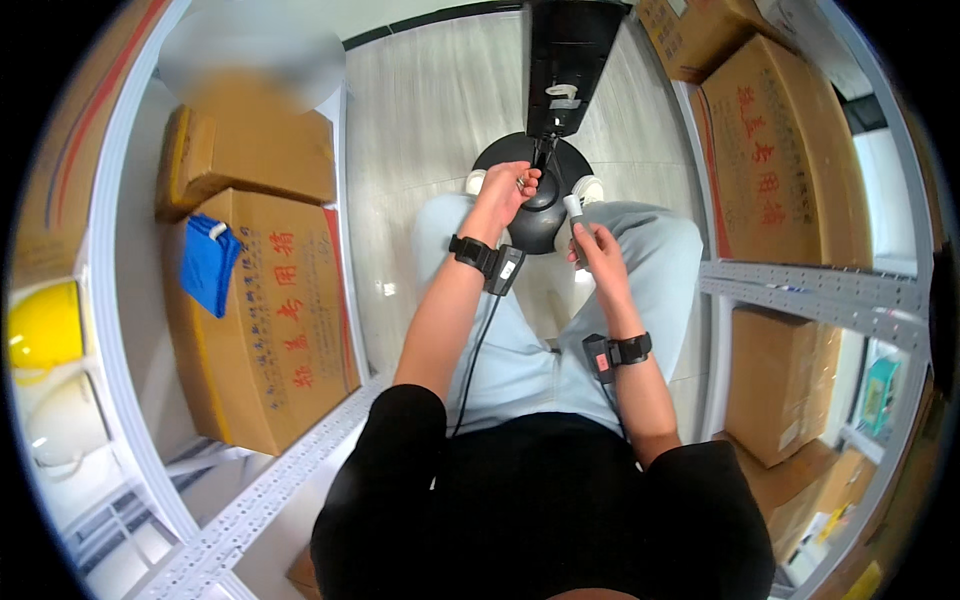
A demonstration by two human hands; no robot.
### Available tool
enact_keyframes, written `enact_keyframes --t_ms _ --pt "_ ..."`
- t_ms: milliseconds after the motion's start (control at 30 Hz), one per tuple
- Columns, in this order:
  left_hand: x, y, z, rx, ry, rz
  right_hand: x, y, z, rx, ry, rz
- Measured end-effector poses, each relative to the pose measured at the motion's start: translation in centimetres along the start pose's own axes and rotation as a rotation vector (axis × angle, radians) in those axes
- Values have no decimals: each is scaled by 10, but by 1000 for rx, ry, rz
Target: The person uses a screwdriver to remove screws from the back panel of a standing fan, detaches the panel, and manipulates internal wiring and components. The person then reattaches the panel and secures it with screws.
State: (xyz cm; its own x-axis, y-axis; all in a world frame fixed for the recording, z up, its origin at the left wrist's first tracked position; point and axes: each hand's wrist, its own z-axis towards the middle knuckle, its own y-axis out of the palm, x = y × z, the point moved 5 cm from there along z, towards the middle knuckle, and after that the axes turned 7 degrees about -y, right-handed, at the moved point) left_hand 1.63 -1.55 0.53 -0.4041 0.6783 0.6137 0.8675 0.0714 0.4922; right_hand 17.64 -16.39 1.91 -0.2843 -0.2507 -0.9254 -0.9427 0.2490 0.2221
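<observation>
A tall black appliance (571, 60) rises in front of me from a round black base (533, 232), joined to it by a narrow neck. My left hand (508, 190) is beside that neck with its fingers pinched together. Something small and shiny shows at the fingertips, too small to name. My right hand (600, 255) is closed round a slim grey tool with a white end (577, 222), held upright over the right side of the base. The white end is apart from the appliance. A black wrist strap with a small cabled box is on each of my forearms.
Metal shelving stands close on both sides, with a perforated rail (800, 292) at right. Cardboard boxes (277, 325) fill the left shelf, with a blue cloth item (209, 268) on them. More boxes (785, 150) stand at right. Yellow and white helmets hang far left.
</observation>
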Motion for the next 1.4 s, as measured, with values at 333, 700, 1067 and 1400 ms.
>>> enact_keyframes --t_ms 333,700,1067,1400 --pt "-7 -6 4 -22 98 44 -1 -14 -5 -31 -108 -68" --pt "-4 -10 14 -35 158 -3 -9 -20 -6 -9 -145 -199" --pt "-1 -12 15 -27 187 -55 -16 -23 -9 37 -291 -417" --pt "1 -7 14 -134 204 56 -16 -26 -6 71 -290 -439"
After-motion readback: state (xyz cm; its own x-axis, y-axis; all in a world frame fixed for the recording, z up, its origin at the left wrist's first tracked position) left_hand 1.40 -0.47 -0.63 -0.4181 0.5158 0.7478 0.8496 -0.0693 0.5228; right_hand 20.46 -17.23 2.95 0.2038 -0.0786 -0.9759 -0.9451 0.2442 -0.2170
